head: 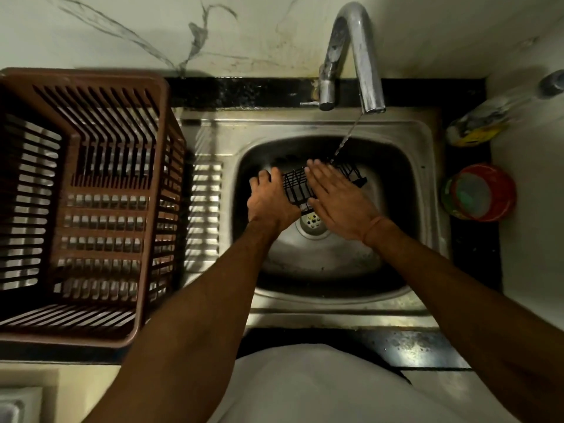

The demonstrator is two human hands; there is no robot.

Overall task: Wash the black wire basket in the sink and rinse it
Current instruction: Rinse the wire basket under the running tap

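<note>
The black wire basket [297,186] lies in the steel sink [406,190], above the drain [312,222]. My left hand [270,198] grips its left end with curled fingers. My right hand [338,198] lies flat across its top, fingers straight and together, covering the middle of it. The basket's right end sticks out past my right hand. A thin stream of water [346,138] runs from the chrome tap [354,56] and lands on the basket's far right part, by my right fingertips.
A large brown slatted plastic crate [82,209] stands on the drainboard to the left of the sink. On the right counter sit a red tub [482,193] and a bottle with a yellow label [479,126]. A marbled wall rises behind the tap.
</note>
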